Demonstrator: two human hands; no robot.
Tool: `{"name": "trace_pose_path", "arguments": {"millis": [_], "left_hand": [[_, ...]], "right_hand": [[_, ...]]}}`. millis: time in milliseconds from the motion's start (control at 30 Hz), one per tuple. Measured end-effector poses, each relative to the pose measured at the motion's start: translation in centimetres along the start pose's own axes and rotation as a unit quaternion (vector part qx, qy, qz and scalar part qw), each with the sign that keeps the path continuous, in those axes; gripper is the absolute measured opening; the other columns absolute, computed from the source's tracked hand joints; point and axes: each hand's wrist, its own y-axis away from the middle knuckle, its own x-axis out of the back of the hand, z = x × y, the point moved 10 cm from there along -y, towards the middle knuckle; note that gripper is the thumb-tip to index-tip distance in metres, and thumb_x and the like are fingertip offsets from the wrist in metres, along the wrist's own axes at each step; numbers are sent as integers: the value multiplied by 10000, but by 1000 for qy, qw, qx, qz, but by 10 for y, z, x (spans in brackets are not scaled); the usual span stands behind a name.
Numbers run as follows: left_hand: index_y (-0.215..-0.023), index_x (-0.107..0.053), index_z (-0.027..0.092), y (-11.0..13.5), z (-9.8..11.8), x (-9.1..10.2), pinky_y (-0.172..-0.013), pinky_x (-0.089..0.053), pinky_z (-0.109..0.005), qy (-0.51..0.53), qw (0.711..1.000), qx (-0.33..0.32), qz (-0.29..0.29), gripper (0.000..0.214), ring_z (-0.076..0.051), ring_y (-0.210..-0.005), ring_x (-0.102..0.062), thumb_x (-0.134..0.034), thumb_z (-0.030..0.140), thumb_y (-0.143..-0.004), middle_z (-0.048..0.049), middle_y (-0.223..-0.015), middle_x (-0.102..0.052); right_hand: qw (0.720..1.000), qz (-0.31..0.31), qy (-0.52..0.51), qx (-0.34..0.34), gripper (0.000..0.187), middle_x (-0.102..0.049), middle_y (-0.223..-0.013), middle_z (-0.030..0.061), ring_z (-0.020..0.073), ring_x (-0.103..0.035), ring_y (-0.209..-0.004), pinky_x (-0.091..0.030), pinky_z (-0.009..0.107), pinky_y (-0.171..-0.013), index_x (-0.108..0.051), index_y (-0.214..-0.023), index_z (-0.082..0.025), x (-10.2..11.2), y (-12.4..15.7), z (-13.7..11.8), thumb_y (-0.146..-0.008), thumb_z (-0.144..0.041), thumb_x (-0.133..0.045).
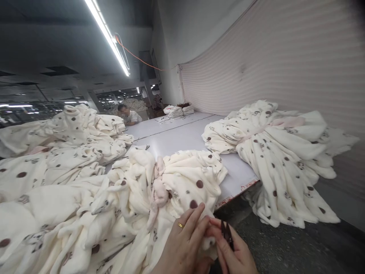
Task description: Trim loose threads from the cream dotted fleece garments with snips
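My left hand [185, 241] lies over the edge of a cream fleece fabric piece [209, 243] with dark dots, its fingers bent round the cloth and a gold ring on one finger. Close beside it, my right hand [232, 249] grips a pair of dark thread snips [227, 235], blades pointing up, while its fingertips meet the same cloth edge. Just beyond both hands lies a bundle of the dotted fleece [182, 171], cinched by a knotted pink fabric strip [159, 192]. The fingertips partly hide the cloth between them.
More dotted fleece [71, 133] is heaped along the left. A tied fleece bundle [279, 156] hangs over the right edge of the pale table [182, 131]. Stacked white pieces [173, 111] stand at the far end. A person [131, 116] is beyond the left heap. A striped sheet [270, 64] covers the right wall.
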Motion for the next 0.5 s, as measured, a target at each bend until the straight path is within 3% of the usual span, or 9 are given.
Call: {"name": "trace_pose_path", "arguments": {"millis": [100,200,300,367,433,500], "left_hand": [[-984,-590,161,-2,0,-14,-902,-484,-381,-12,999,9,34,262,-263,-1122,-529,-519,120,-735,-132,-1252,-592],[-895,-615,186,3,-3,-15,-842,-490,-359,-15,997,3,74,182,-247,-1037,-573,-491,131,-774,-97,-1173,-650],[-842,-628,206,5,4,-6,-815,-460,-329,-24,993,-33,114,192,-222,-989,-595,-466,128,-774,-67,-1135,-680],[-825,-633,221,6,13,-3,-877,-414,-321,-25,988,-65,137,217,-201,-988,-603,-454,113,-766,-18,-1095,-704],[-780,-620,228,9,20,-2,-975,-348,-335,-7,982,-86,168,223,-189,-1011,-602,-439,98,-763,24,-1026,-727],[-705,-576,228,15,19,-3,-1041,-293,-368,31,976,-76,204,230,-189,-1049,-594,-406,88,-771,33,-928,-742]], "right_hand": [[998,52,26,-2,462,-670,-705,34,73,-384,-333,-343,214,-353,-628,-985,-196,25,8,1,-787,-604,-540],[991,81,108,3,412,-618,-618,3,139,-514,-488,-429,227,-487,-618,-863,-216,56,-1,2,-779,-611,-537],[981,14,195,-16,358,-584,-595,-19,159,-547,-595,-423,227,-563,-555,-696,-223,53,-14,19,-767,-574,-565],[973,-6,228,-30,338,-559,-575,-40,139,-513,-567,-395,221,-551,-516,-670,-220,48,-20,30,-767,-537,-581],[975,-26,216,-39,304,-538,-556,-55,126,-492,-558,-377,212,-544,-512,-686,-216,41,-25,38,-766,-495,-602],[989,-58,133,-38,273,-540,-598,-57,113,-489,-585,-385,200,-558,-524,-713,-205,31,-26,38,-748,-448,-643]]}}
